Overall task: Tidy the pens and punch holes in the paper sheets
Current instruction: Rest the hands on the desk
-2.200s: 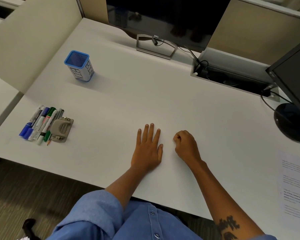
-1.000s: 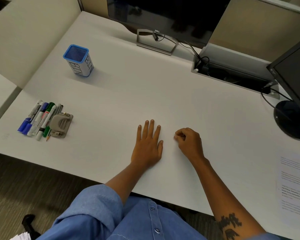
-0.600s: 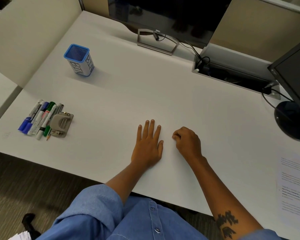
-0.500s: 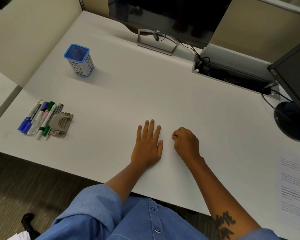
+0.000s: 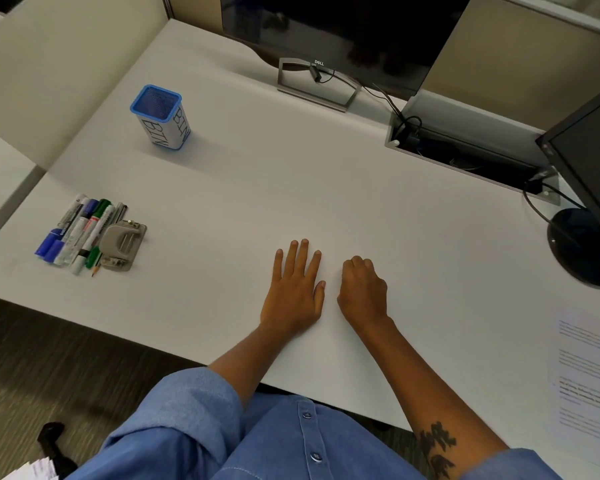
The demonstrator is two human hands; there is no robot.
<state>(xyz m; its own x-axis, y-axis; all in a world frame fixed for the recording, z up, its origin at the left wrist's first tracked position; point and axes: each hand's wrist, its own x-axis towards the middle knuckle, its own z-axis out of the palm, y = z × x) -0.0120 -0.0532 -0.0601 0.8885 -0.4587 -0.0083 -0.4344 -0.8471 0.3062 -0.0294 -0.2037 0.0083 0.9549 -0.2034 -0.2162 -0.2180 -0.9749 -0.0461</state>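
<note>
Near the desk's [image 5: 361, 188] left front corner: a tight row of pens [image 5: 78, 233], side by side and slanted, white barrels with blue, green and black caps, a thin pencil at the row's right edge. Touching that edge, a grey hole punch [image 5: 122, 244], lying flat with its lever up. At the far right front of the desk, printed paper sheets [image 5: 587, 368], partly cut off by the frame edge.

Further back on the left, upright, a blue-rimmed pen holder [image 5: 161, 117] with dark lettering on white sides, well apart from the pens. Along the back, a dark monitor [image 5: 326, 32] on a metal stand, a cable tray with wires, and at the right a second monitor on a round black base [image 5: 584, 247]. Bare desk between the pens and the hands.

Left hand [image 5: 293, 289] flat on the desk, palm down, fingers straight and slightly spread, holding nothing. Right hand [image 5: 362, 289] just beside it, fingers curled into a loose fist, nothing visible in its grasp. Pens and punch well to the left of both hands; paper well to the right.
</note>
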